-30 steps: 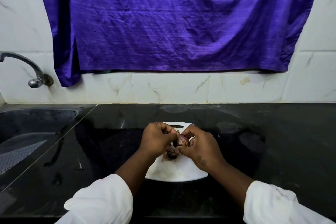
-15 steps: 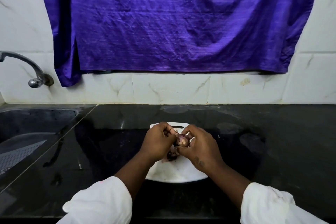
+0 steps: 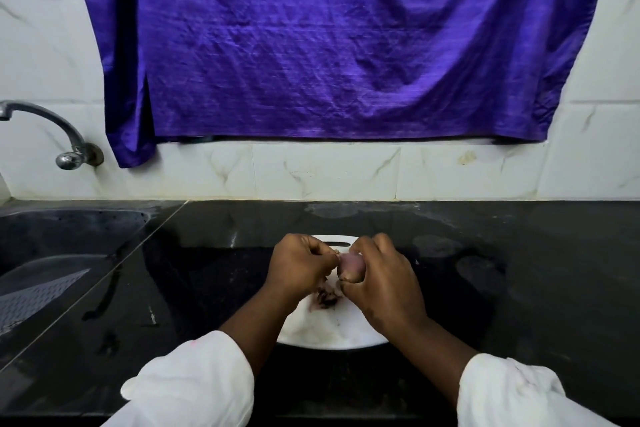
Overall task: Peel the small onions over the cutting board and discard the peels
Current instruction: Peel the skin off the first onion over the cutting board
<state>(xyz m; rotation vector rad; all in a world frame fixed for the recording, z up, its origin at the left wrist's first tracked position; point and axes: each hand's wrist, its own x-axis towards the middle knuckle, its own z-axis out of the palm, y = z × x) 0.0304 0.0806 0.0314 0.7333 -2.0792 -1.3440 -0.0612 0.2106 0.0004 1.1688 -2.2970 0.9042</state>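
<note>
My right hand (image 3: pixel 377 282) grips onion (image 3: pixel 351 263), mostly bare; left hand (image 3: pixel 299 267) pinches skin shred; peels (image 3: pixel 325 298) on cutting board (image 3: pixel 332 333) undiscarded.

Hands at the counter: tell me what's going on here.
A person is peeling a small onion over a white cutting board on a black counter. The right hand grips the onion, which looks mostly bare and pale. The left hand pinches at its tip, apparently pulling skin. A few dark peels lie on the board, not yet discarded.
</note>
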